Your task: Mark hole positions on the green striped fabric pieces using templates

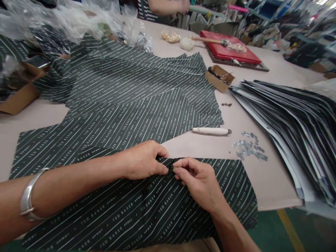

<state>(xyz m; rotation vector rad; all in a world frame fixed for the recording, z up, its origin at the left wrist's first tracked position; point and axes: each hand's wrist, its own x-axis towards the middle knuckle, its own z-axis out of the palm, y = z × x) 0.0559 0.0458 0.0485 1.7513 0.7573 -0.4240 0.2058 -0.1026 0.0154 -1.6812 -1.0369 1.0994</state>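
A dark green paper sheet with white dotted stripes and printed lettering lies at the near table edge. My left hand and my right hand meet at its top edge. Both pinch the sheet's edge with thumb and fingertips, about touching each other. Whether something small sits between the fingertips is hidden. A silver bangle circles my left wrist. More sheets of the same printed paper spread over the table behind my hands.
A white-handled tool lies right of the sheets, beside several small metal pieces. A fanned stack of flat sheets fills the right side. Farther back are a small cardboard box, a red board, and another person.
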